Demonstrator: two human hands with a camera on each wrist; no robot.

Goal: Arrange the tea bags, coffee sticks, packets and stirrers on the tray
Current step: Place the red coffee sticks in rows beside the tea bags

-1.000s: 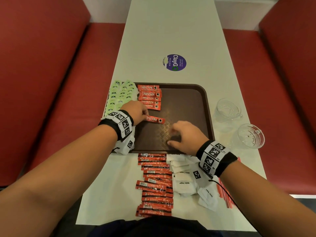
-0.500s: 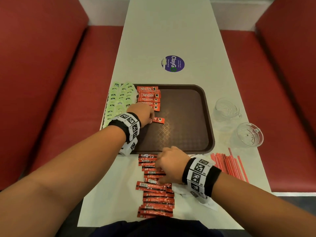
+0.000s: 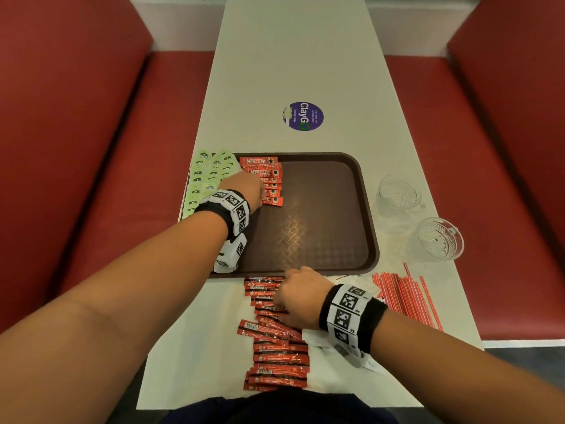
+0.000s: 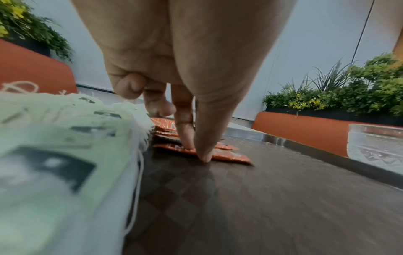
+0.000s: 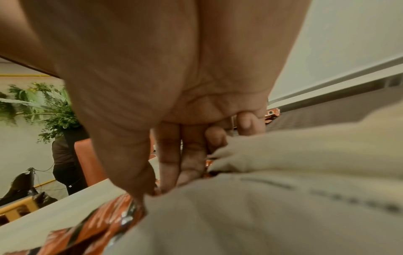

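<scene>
Left of centre in the head view: green tea bags (image 3: 204,183) stacked in rows along the left edge of the brown tray (image 3: 336,215), on the white table (image 3: 293,56). Just right of them, red coffee sticks (image 3: 265,174) lined up in the tray's upper-left corner. Left hand (image 3: 246,189) over that row, thumb and forefinger tips pressed onto the nearest stick (image 4: 220,155), other fingers curled. Lower centre: more coffee sticks (image 3: 279,359) in a loose column on the table below the tray. Right hand (image 3: 301,296) on top of that column, thumb and fingers closing on a stick (image 5: 104,222); firm pinch or not, cannot tell. White packets (image 5: 294,207) beside it. Far right: two glass cups (image 3: 440,238) and red stirrers (image 3: 406,293) on the table.
</scene>
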